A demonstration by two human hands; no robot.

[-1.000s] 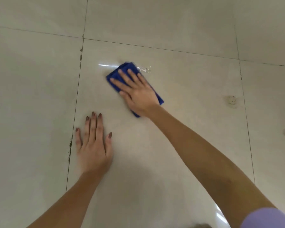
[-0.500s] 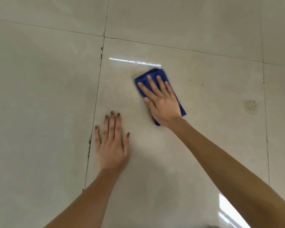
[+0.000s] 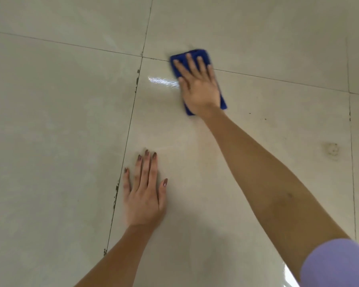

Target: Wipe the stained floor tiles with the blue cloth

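Pressing the cloth flat with the right hand, fingers spread wide on top rather than curled round it — likely so the whole palm bears down and the fold keeps full contact with the floor. Lying at the far edge of the near tile, its top end just over the grout line. Reaching far out, right arm almost straight. Planted palm-down nearer the body, the left hand, fingers together and flat, holding nothing — probably a prop for the lean. Showing a wet streak just left of the cloth. Well off to the right, a brownish stain and a few dark specks, both unwiped by the look of it. No containers in sight.
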